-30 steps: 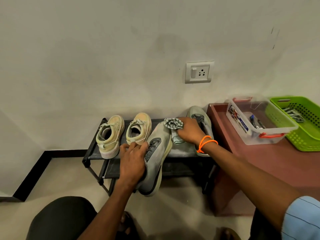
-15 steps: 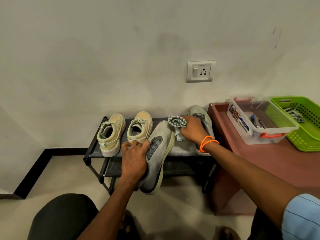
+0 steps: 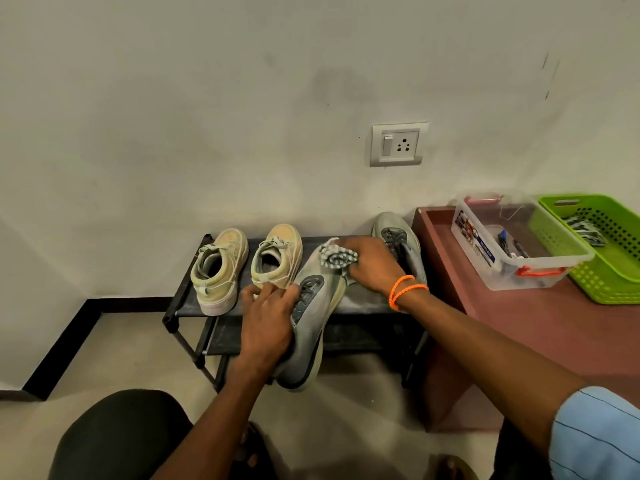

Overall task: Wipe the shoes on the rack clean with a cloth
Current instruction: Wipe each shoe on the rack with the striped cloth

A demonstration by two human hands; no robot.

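My left hand (image 3: 266, 323) grips a grey sneaker (image 3: 311, 327) by its upper, holding it tilted with the heel hanging off the front of the black shoe rack (image 3: 180, 306). My right hand (image 3: 372, 266) holds a bunched checked cloth (image 3: 336, 256) against the toe end of that sneaker. The matching grey sneaker (image 3: 398, 237) stands at the rack's right end, partly hidden by my right hand. Two beige sneakers (image 3: 221, 268) (image 3: 277, 252) stand side by side on the rack's left half.
A low reddish-brown table (image 3: 554, 323) adjoins the rack on the right, carrying a clear plastic box (image 3: 509, 237) and a green basket (image 3: 602, 247). The wall with a socket plate (image 3: 398, 143) is right behind. My knee (image 3: 121, 434) is at bottom left.
My right hand has slid the cloth a little along the toe end of the held sneaker. My left hand keeps the same grip on the shoe.
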